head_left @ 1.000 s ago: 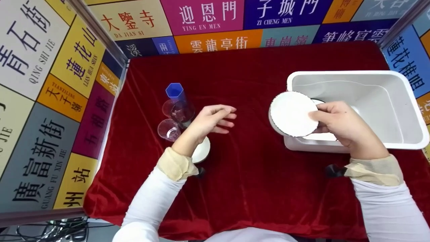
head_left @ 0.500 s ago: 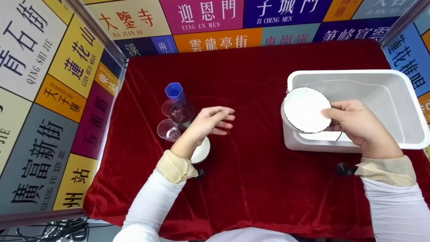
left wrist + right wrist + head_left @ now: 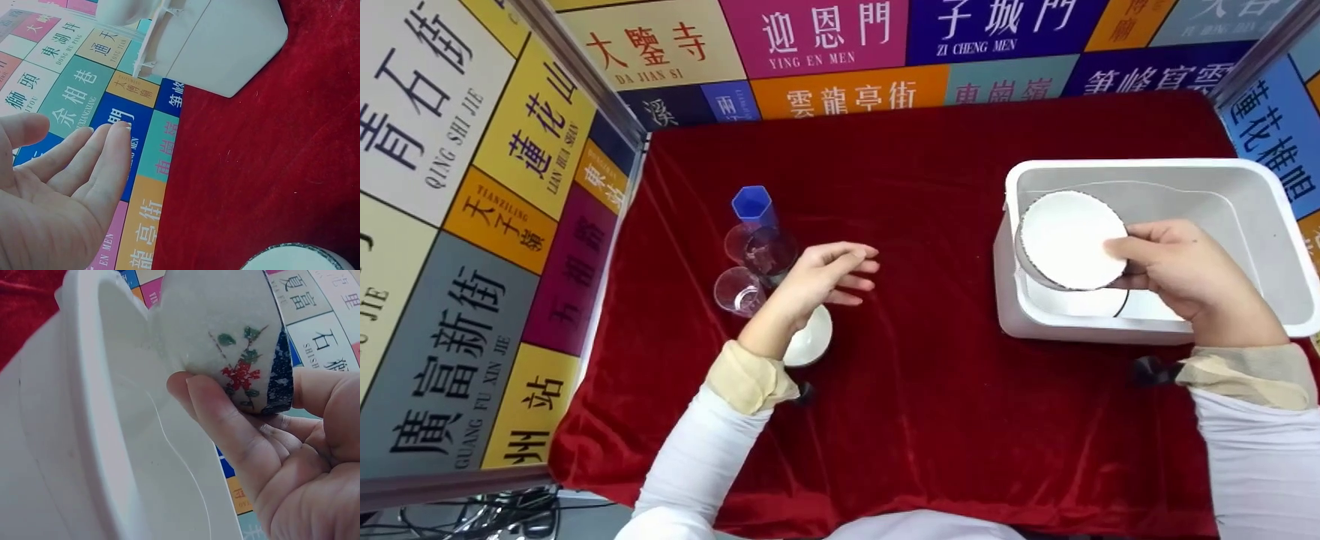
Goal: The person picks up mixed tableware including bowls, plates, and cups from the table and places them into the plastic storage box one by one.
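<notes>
My right hand (image 3: 1192, 277) pinches a white bowl (image 3: 1071, 241) by its dark speckled rim, thumb inside and fingers outside. The bowl is tilted, its inner side facing the head camera, above the left part of a white plastic bin (image 3: 1012, 319). A red flower with green leaves decorates its outer wall in the right wrist view. My left hand (image 3: 821, 281) hovers over the cloth with relaxed fingers and holds nothing. Partly hidden under the left wrist stands another white bowl (image 3: 812, 339).
Left of the left hand are a clear glass (image 3: 737, 291), more clear glassware (image 3: 765, 251) and a blue hexagonal cup (image 3: 754, 204). A white round dish (image 3: 1091, 302) with a dark edge lies in the bin. Red cloth (image 3: 915, 420) covers the table; printed panels (image 3: 847, 90) enclose it.
My right hand has carried the bowl to the right, from the bin's left edge to above its inside. The left hand has hardly moved.
</notes>
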`<state>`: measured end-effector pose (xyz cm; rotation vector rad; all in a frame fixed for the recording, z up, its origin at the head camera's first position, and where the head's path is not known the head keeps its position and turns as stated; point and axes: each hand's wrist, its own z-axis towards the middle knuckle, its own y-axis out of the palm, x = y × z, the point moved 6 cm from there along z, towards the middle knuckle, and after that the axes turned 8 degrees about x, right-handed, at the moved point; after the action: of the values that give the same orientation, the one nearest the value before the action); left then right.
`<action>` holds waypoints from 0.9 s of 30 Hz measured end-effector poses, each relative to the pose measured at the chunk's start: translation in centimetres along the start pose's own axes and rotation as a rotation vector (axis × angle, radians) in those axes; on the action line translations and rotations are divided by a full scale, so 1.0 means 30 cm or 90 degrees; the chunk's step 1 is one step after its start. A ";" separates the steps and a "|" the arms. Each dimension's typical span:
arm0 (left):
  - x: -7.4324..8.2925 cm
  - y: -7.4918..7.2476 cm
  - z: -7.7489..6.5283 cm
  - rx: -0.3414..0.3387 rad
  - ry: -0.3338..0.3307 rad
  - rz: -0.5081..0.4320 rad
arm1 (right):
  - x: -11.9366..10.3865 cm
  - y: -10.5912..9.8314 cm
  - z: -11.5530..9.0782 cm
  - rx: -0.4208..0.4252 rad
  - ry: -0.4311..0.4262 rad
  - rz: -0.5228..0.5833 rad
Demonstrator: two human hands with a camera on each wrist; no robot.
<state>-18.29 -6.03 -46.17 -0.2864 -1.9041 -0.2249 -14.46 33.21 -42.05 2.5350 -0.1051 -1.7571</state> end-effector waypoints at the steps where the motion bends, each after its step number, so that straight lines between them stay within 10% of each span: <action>1: 0.001 -0.002 -0.001 0.001 0.001 0.001 | -0.002 -0.008 0.003 0.001 0.002 -0.002; 27: -0.024 -0.031 -0.013 0.012 0.004 -0.010 | 0.044 -0.174 0.111 -0.013 0.136 -0.107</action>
<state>-17.97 -7.10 -46.74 -0.2574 -1.9021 -0.2180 -16.98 38.28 -44.88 2.7691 0.1379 -1.5137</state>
